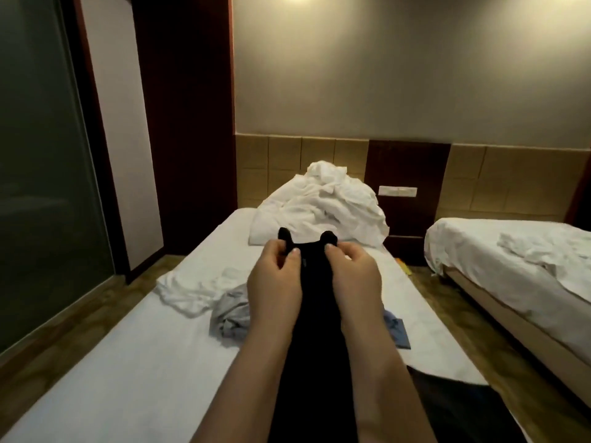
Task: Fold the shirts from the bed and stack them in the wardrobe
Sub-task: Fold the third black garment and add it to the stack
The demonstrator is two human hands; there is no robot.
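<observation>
my left hand (275, 282) and right hand (355, 279) each pinch the black shirt (315, 314) in curled fingers (295, 253), raised over the bed (128, 362).

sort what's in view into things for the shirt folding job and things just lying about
For the job: black fabric shirt, pinched by left hand and right hand; crumpled white cloth garment; crumpled grey cloth garment; white-sheeted bed under them.
Lying about: heap of white bedding; second white bed at right; white wall switch plate.

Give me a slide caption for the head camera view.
Left hand and right hand hold up a black shirt over the bed with crumpled clothes.
</observation>
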